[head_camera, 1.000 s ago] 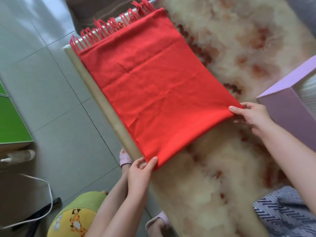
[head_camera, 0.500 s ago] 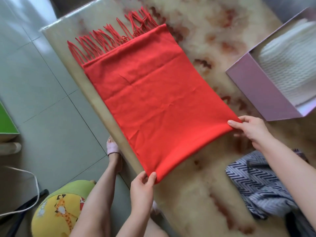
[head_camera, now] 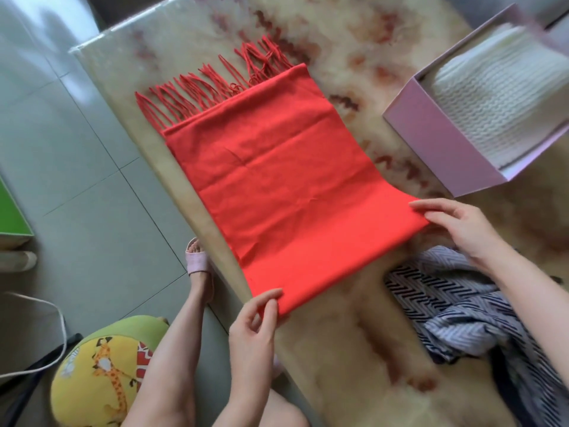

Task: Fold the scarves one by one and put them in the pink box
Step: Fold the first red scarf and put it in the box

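Scarf-folding at a marbled table (head_camera: 338, 359): a red scarf (head_camera: 277, 186) lay flat and doubled, its fringe pointing away. The pink box (head_camera: 437, 146) stood open near its right edge, a white knit scarf (head_camera: 498, 97) already inside. The left hand (head_camera: 255, 322) pinched the near corner of the folded end between thumb and fingers. The right hand (head_camera: 455, 229) seemed to pinch the other corner, though its thumb was hard to make out. A clean fold would need both corners lifted together and laid level at the fringe. A striped scarf (head_camera: 446, 309) waited, rumpled, beside the right wrist.
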### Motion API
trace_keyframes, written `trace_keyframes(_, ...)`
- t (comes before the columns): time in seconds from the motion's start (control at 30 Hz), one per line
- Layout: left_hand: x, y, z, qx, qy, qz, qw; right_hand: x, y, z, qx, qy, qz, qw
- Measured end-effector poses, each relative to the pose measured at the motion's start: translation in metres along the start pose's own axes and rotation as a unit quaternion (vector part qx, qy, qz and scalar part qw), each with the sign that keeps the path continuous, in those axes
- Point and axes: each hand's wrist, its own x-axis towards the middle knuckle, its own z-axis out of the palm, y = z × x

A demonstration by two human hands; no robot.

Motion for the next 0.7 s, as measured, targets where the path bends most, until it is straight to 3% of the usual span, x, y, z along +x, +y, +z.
trace_keyframes(0.07, 0.005, 0.009, -0.003, -0.025, -0.010, 0.002, 1.000, 0.007, -0.009, -0.002, -0.011, -0.042, 0.020, 0.999)
trace_keyframes(0.17, 0.020, 0.011, -0.008, -0.015, -0.023, 0.024, 0.999, 0.018, -0.028, -0.001, -0.109, -0.081, -0.020, 0.991)
trace_keyframes(0.3, 0.045, 0.017, -0.013, 0.041, 0.031, 0.096, 0.994, 0.042, -0.050, 0.014, -0.244, 0.001, -0.110, 0.964)
trace_keyframes(0.47, 0.089, 0.033, -0.020, 0.032, 0.103, 0.099, 0.989, 0.085, -0.072, 0.041, -0.221, 0.028, -0.160, 0.962)
trace_keyframes(0.6, 0.129, 0.054, -0.031, -0.012, 0.091, 0.115, 0.989, 0.117, -0.099, 0.070, -0.115, -0.002, -0.147, 0.982)
trace_keyframes(0.7, 0.161, 0.071, -0.036, -0.031, 0.098, 0.113, 0.988, 0.144, -0.118, 0.094, -0.099, 0.002, -0.150, 0.984)
